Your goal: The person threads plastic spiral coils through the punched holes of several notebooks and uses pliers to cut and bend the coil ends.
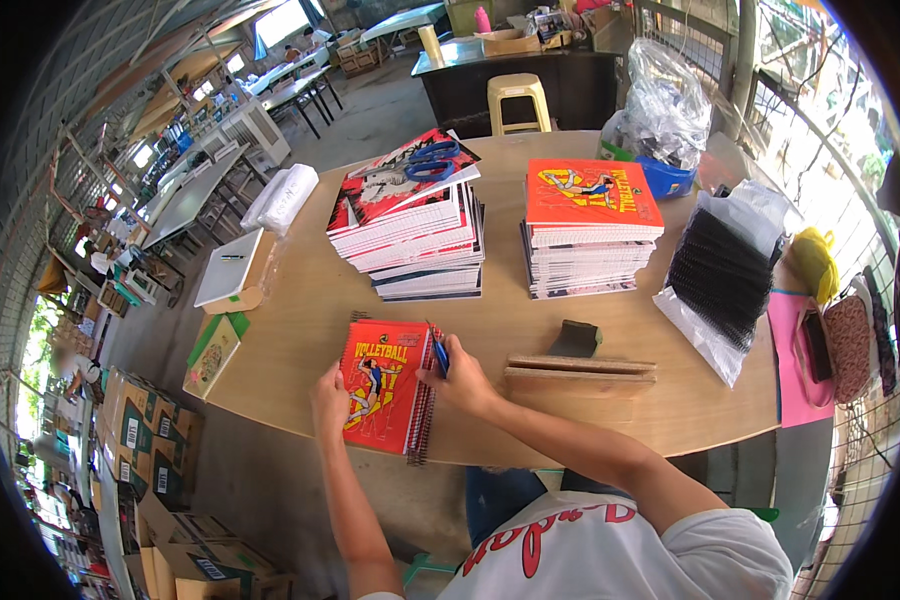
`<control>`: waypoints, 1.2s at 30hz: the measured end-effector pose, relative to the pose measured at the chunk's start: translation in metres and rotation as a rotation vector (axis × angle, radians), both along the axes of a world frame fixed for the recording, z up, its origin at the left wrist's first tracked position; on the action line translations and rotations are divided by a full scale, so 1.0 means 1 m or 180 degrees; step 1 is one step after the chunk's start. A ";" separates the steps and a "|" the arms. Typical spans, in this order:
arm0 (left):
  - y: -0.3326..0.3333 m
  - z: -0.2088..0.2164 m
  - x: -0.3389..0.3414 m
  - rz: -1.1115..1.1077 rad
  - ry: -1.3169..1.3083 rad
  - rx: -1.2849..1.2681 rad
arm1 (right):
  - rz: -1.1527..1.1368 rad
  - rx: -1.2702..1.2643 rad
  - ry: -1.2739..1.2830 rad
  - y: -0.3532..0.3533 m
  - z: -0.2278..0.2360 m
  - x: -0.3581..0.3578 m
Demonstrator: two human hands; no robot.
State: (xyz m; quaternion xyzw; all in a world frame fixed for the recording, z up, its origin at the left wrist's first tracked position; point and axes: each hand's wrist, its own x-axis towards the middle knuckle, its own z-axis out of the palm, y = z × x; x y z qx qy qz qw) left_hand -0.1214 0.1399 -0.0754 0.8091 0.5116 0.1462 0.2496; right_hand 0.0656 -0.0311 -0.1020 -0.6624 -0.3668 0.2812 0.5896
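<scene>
A red-orange spiral notebook (388,375) with a volleyball player on its cover lies near the table's front edge. Dark wire coil runs down its right side, and more coil pokes out at its top left corner. My left hand (330,403) grips the notebook's left edge, thumb on the cover. In my right hand (460,378) are small blue-handled pliers (441,352), closed in my fingers, with the dark tip by the upper end of the right-hand coil. Part of the pliers is hidden by my fingers.
Behind the notebook stand a tall book stack (410,255) with blue-handled scissors (432,162) on top and a second stack (585,262). Wooden boards (580,373) lie right of my hand. Black coils (720,265) in white wrapping lie farther right. A notepad (232,268) sits left.
</scene>
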 end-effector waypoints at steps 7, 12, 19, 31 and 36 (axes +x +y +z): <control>-0.093 0.085 0.060 -0.0875 -0.2108 0.0881 | -0.1005 -0.1234 -0.2339 -0.172 0.100 0.142; -0.105 0.099 0.270 -0.1949 -0.1634 0.0559 | -0.0373 -0.2554 -0.3126 -0.184 -0.005 0.221; -0.049 0.103 0.385 -0.1392 0.0319 0.0608 | 0.0344 -0.0504 -0.2382 -0.233 0.063 0.167; -0.142 0.091 0.213 -0.1743 -0.3551 -0.0620 | -0.0836 0.1619 -0.0472 -0.207 0.117 0.189; -0.133 0.031 0.138 -0.1092 -0.3348 -0.0225 | -0.0477 0.0986 -0.1204 -0.171 0.107 0.128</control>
